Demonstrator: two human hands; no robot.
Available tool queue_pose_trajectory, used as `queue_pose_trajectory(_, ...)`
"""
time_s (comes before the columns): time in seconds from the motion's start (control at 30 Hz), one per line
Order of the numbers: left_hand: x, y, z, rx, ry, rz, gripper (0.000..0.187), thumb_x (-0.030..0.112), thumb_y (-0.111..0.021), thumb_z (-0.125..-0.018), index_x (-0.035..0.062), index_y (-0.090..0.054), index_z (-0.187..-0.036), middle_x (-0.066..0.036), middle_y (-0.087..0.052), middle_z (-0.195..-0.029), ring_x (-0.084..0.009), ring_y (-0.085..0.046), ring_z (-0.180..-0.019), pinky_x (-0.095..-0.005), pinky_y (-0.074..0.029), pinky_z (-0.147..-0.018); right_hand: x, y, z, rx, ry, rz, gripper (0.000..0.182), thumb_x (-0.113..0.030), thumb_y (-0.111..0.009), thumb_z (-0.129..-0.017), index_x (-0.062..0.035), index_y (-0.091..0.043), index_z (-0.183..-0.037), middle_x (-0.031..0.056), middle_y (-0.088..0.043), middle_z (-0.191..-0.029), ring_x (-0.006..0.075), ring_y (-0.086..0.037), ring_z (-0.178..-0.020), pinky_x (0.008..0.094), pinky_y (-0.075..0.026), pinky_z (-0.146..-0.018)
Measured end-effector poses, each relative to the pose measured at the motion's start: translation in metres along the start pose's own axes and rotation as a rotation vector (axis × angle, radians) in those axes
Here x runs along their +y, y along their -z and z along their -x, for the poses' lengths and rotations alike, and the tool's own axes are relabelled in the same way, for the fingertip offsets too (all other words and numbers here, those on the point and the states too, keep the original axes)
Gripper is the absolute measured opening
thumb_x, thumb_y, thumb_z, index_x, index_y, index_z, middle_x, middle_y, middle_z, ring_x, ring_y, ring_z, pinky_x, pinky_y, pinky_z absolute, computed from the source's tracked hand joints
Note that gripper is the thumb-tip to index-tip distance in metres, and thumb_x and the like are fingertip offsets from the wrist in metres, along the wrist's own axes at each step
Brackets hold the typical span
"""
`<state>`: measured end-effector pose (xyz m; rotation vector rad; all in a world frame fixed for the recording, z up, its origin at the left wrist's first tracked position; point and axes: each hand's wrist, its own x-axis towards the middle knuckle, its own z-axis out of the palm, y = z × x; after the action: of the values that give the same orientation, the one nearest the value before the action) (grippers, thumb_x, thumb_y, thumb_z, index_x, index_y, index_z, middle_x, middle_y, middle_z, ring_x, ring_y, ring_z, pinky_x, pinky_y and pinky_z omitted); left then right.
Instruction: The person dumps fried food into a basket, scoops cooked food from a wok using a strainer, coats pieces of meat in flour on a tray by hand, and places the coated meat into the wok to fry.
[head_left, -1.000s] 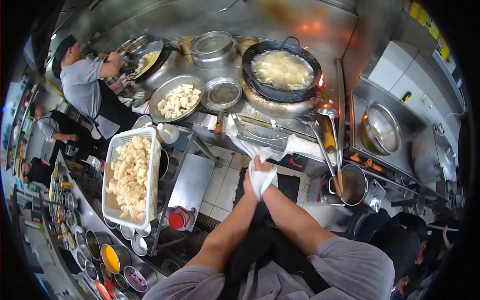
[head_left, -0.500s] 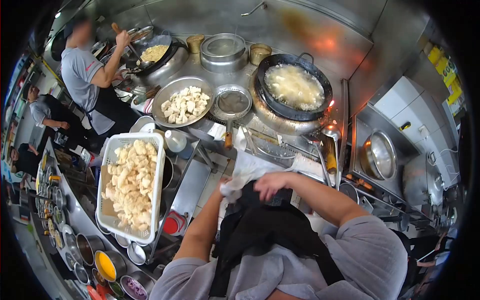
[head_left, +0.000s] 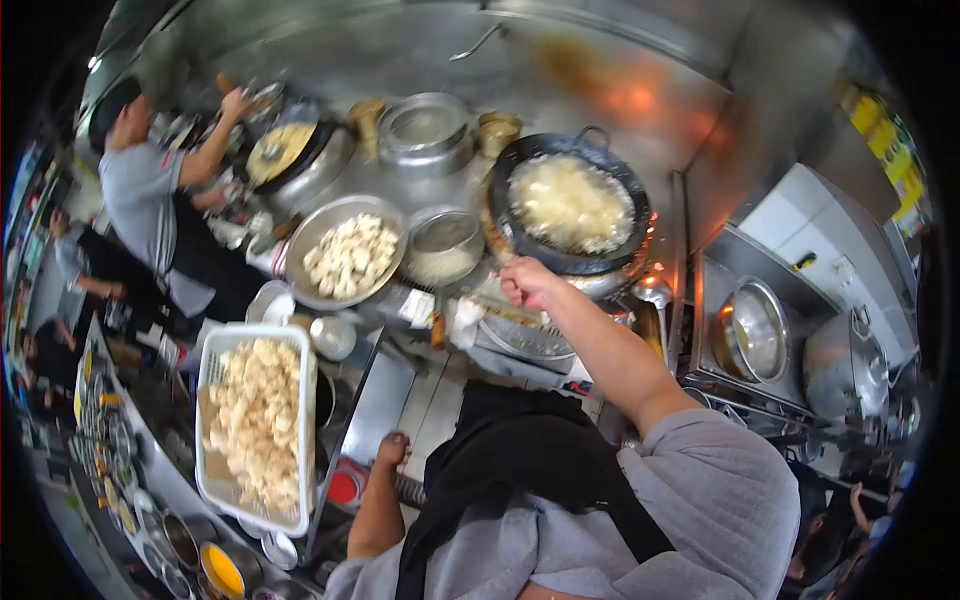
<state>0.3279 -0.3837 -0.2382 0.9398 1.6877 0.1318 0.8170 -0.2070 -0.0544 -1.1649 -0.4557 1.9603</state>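
Note:
My right hand (head_left: 528,283) is reached out over the stove's front edge, just below and left of the black wok (head_left: 497,195). Its fingers are curled in, and what they hold, if anything, is hidden. In the wok, pale pieces (head_left: 570,195) bubble in oil. A crumpled white cloth (head_left: 465,322) lies on the stove front, left of that hand. Further left is a round mesh strainer (head_left: 443,240) with its handle toward me. My left hand (head_left: 393,448) hangs low beside my apron, fingers curled, with nothing visible in it.
A metal bowl (head_left: 296,255) of pale cubes sits left of the strainer. A white basket (head_left: 310,430) heaped with pale battered pieces stands at left. A co-worker (head_left: 150,205) works at another wok (head_left: 318,150). Flames glow right of my wok. A steel bowl (head_left: 755,335) rests in the right-hand sink.
Both hands were together at my apron with the white cloth. The cloth now lies on the stove front. My right hand has moved forward toward the wok; my left has dropped down.

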Motion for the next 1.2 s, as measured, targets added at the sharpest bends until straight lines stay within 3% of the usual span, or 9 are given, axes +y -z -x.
queue_pose_trajectory(0.13, -0.029, -0.016, 0.019, 0.084, 0.005, 0.315, 0.021, 0.019, -0.049, -0.088, 0.0068, -0.059, -0.102, -0.011, -0.062, -0.091, -0.0227, -0.062, -0.071, -0.0374, -0.047, -0.047, -0.033, 0.014, 0.091, 0.062, 0.173, 0.119, 0.013, -0.002, -0.040, -0.091, -0.0094, -0.045, -0.101, 0.0015, -0.041, -0.062, 0.0085, -0.029, -0.043, 0.0263, -0.021, -0.039)
queue_pose_trajectory(0.2, -0.045, -0.019, 0.014, 0.140, -0.394, -0.341, 0.020, 0.021, -0.048, -0.090, 0.0072, -0.059, -0.099, -0.010, -0.062, -0.084, -0.0214, -0.062, -0.071, -0.0352, -0.045, -0.045, -0.044, 0.046, 0.113, 0.030, 0.272, 0.146, 0.021, 0.002, -0.041, -0.087, -0.0127, -0.043, -0.102, 0.0023, -0.044, -0.069, 0.0077, -0.031, -0.045, 0.0240, -0.021, -0.038)
queue_pose_trajectory(0.3, -0.040, -0.051, 0.046, 0.028, 0.217, 0.150, 0.017, 0.023, -0.049, -0.090, 0.0089, -0.059, -0.091, -0.009, -0.060, -0.069, -0.0216, -0.061, -0.064, -0.0377, -0.048, -0.050, -0.083, 0.105, 0.136, 0.106, 0.557, 0.025, 0.024, -0.001, -0.045, -0.088, -0.0151, -0.044, -0.107, 0.0002, -0.045, -0.071, 0.0063, -0.035, -0.052, 0.0215, -0.024, -0.041)
queue_pose_trajectory(0.4, -0.020, -0.064, 0.058, 0.022, 0.308, 0.225, 0.015, 0.023, -0.050, -0.090, 0.0099, -0.058, -0.094, -0.008, -0.060, -0.072, -0.0214, -0.061, -0.064, -0.0367, -0.048, -0.050, -0.188, 0.173, 0.176, 0.330, 0.840, 0.305, 0.030, -0.007, -0.047, -0.092, -0.0150, -0.043, -0.121, 0.0008, -0.049, -0.076, 0.0099, -0.045, -0.061, 0.0246, -0.036, -0.048)
queue_pose_trajectory(0.47, -0.005, -0.069, 0.060, 0.036, 0.281, 0.219, 0.015, 0.022, -0.050, -0.090, 0.0106, -0.057, -0.096, -0.008, -0.060, -0.074, -0.0212, -0.061, -0.064, -0.0360, -0.048, -0.049, -0.273, 0.231, 0.191, 0.946, 1.187, 1.102, 0.042, -0.007, -0.045, -0.092, -0.0094, -0.040, -0.134, 0.0114, -0.061, -0.100, 0.0252, -0.061, -0.080, 0.0363, -0.050, -0.071)
queue_pose_trajectory(0.63, 0.018, -0.066, 0.063, 0.101, 0.208, 0.228, 0.015, 0.021, -0.051, -0.089, 0.0123, -0.055, -0.100, -0.008, -0.061, -0.078, -0.0208, -0.061, -0.063, -0.0343, -0.047, -0.049, -0.354, 0.277, 0.225, 1.565, 0.609, 1.325, 0.039, -0.008, -0.042, -0.089, -0.0072, -0.049, -0.128, 0.0243, -0.060, -0.114, 0.0431, -0.058, -0.104, 0.0509, -0.045, -0.091)
queue_pose_trajectory(0.73, 0.020, -0.054, 0.065, 0.142, 0.181, 0.245, 0.017, 0.020, -0.052, -0.088, 0.0133, -0.054, -0.103, -0.008, -0.061, -0.081, -0.0206, -0.060, -0.063, -0.0333, -0.047, -0.048, -0.343, 0.333, 0.208, 1.346, 0.105, 1.629, 0.043, -0.005, -0.042, -0.087, -0.0089, -0.047, -0.129, 0.0246, -0.061, -0.111, 0.0433, -0.058, -0.104, 0.0517, -0.047, -0.088)
queue_pose_trajectory(1.07, -0.047, 0.025, 0.037, -0.030, 0.309, 0.142, 0.021, 0.020, -0.049, -0.089, 0.0119, -0.052, -0.108, -0.008, -0.061, -0.085, -0.0219, -0.060, -0.065, -0.0348, -0.046, -0.047, -0.146, 0.241, 0.251, 1.287, 0.541, 1.296, 0.018, -0.006, -0.045, -0.085, -0.0003, -0.045, -0.102, 0.0342, -0.059, -0.098, 0.0489, -0.057, -0.094, 0.0540, -0.044, -0.082)
queue_pose_trajectory(1.2, -0.047, 0.045, -0.008, -0.152, 0.347, 0.013, 0.023, 0.020, -0.047, -0.089, 0.0108, -0.052, -0.109, -0.007, -0.060, -0.087, -0.0226, -0.060, -0.066, -0.0359, -0.046, -0.047, -0.118, 0.223, 0.239, 1.177, 0.269, 1.588, 0.024, -0.008, -0.052, -0.083, 0.0012, -0.046, -0.104, 0.0310, -0.061, -0.096, 0.0459, -0.060, -0.093, 0.0509, -0.048, -0.081)
